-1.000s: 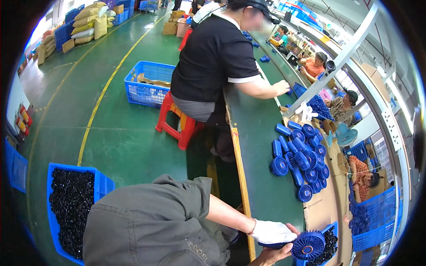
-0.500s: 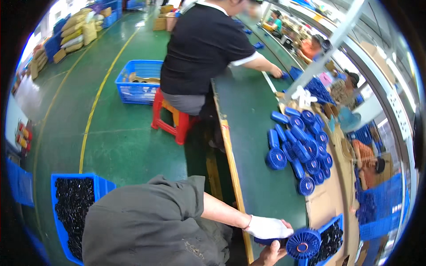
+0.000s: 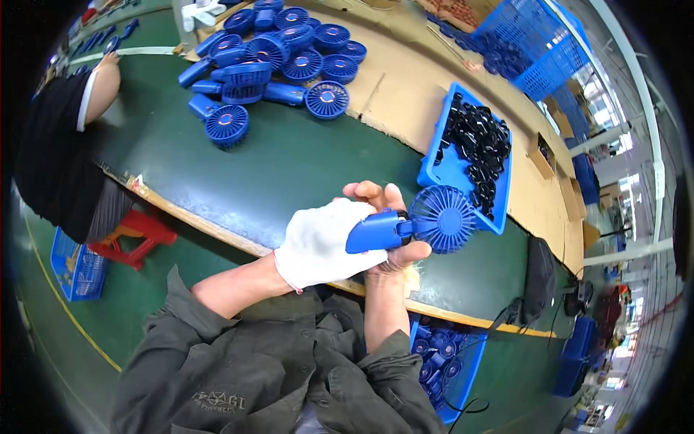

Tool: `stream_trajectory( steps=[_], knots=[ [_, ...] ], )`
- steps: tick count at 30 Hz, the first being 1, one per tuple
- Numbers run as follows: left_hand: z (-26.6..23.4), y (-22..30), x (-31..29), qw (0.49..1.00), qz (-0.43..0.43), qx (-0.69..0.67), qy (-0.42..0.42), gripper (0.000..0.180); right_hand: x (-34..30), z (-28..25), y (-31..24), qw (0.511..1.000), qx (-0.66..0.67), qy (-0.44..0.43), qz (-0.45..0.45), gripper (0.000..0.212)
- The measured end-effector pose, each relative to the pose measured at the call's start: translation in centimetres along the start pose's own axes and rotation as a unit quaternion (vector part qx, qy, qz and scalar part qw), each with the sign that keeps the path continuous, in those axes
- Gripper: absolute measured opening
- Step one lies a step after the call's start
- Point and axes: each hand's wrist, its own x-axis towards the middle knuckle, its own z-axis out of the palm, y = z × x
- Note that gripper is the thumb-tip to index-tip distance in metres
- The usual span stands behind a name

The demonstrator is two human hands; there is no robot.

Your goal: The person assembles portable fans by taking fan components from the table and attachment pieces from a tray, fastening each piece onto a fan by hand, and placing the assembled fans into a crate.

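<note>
A blue handheld fan (image 3: 443, 219) is held in front of me above the near edge of the green work table (image 3: 311, 163). My left hand (image 3: 325, 242), in a white glove, is closed round its handle. My bare right hand (image 3: 390, 239) reaches up behind the fan, its thumb and fingers on either side of the neck. Something black shows at the neck, partly hidden by the handle and fingers. Just beyond the fan head stands a blue tray (image 3: 428, 173) with many small black glossy parts (image 3: 477, 141).
A pile of blue handheld fans (image 3: 267, 54) lies at the far left of the table. A basket of blue fans (image 3: 473, 354) is below the table edge. A co-worker in black (image 3: 54, 159) is at left, by a red stool (image 3: 137, 239). A black bag (image 3: 538, 278) lies right.
My view has swung to the right, toward the table and the black parts. The fan, still between both hands, now appears nearer the middle of the view with its handle in plain sight.
</note>
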Motion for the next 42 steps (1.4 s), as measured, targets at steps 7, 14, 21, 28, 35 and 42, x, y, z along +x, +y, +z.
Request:
stream_trajectory(
  steps=[7, 14, 21, 28, 35, 42],
  knots=[
    [1.5, -0.6, 0.3, 0.999, 0.024, 0.039, -0.018, 0.047, -0.3, -0.4, 0.6, 0.989, 0.123, 0.041, -0.071, 0.062],
    [-3.7, -7.4, -1.8, 0.98, 0.163, 0.071, 0.084, 0.045, -10.7, 1.1, -5.8, 0.987, -0.131, 0.068, -0.058, 0.033],
    [-18.1, -22.2, -2.4, 0.89, -0.053, 0.421, 0.167, 0.035, -27.6, 2.2, -10.6, 0.841, -0.291, 0.28, 0.362, 0.024],
    [-16.2, -20.7, 1.4, 0.889, 0.004, 0.449, -0.092, 0.051, -47.9, -3.2, -13.0, 0.532, -0.176, 0.817, 0.138, 0.024],
    [-8.3, -17.1, 3.6, 0.932, 0.029, 0.346, -0.109, 0.034, -41.5, -3.3, -12.5, 0.541, -0.345, 0.731, 0.232, 0.034],
    [-0.8, -11.8, 7.7, 0.949, 0.116, 0.262, -0.129, 0.046, -11.4, 2.3, -14.0, 0.713, -0.67, 0.161, 0.133, 0.01]
  ],
)
